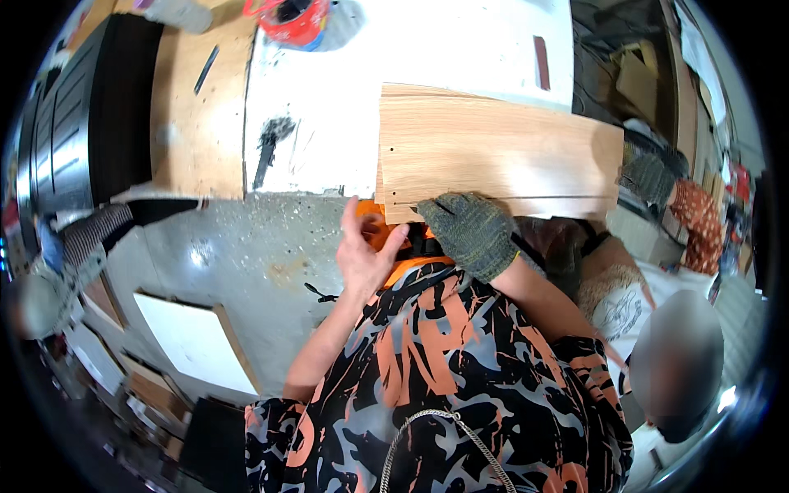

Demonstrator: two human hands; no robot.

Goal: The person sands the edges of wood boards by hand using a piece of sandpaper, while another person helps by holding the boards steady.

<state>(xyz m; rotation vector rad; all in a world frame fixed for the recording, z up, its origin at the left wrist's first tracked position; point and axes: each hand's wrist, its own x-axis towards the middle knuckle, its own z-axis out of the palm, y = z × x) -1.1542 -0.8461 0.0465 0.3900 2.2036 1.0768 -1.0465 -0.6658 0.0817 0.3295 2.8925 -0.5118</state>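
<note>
A stack of light wood-grain boards lies on the white tabletop, its near edge overhanging toward me. The top board has small dark holes near its left end and a thin dark line along its near side. My right hand, in a grey-green knit glove, grips that near edge left of the middle, the thumb side hidden. Bare, my left hand is just off the board's near left corner, thumb and fingers apart, nothing in it. Beneath that corner is an orange and black item, mostly hidden.
At the right, a co-worker's gloved hand is by the board's far end. On the white table are a red bucket, a dark brush and a brown strip. A white panel is at the lower left.
</note>
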